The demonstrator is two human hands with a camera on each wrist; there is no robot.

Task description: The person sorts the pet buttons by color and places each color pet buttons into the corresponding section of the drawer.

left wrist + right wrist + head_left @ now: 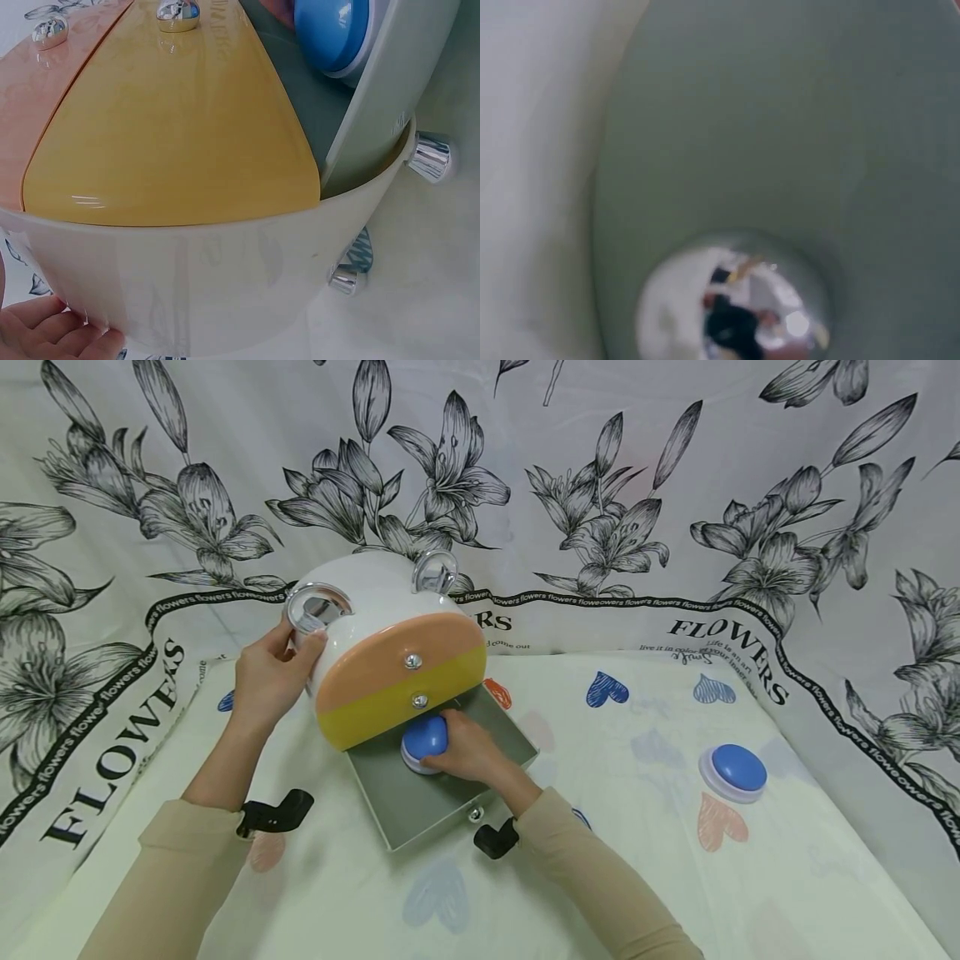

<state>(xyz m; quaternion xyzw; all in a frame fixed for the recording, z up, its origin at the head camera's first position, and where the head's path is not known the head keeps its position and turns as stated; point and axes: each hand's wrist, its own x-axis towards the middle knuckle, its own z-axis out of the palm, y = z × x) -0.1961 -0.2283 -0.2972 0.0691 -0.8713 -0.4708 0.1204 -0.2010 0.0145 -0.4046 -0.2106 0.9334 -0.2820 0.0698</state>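
A white rounded drawer cabinet (367, 585) has a peach drawer front (390, 652), a yellow one (405, 697) and a grey-green bottom drawer (405, 818), which is pulled out. My left hand (272, 677) holds the cabinet's left side, thumb in front just below a shiny silver ear; its fingers touch the white wall in the left wrist view. Inside the drawer my right hand (472, 747) grips a blue push button (425, 737) with a white base, thumb and fingers at its right side. In the right wrist view, only the drawer front and its silver knob (735, 307) show clearly.
A second blue push button (738, 768) lies on the heart-printed cloth (600, 860) to the right. Behind the cabinet hangs a flower-printed curtain (570, 510). Short silver feet (431, 157) stick out under the cabinet.
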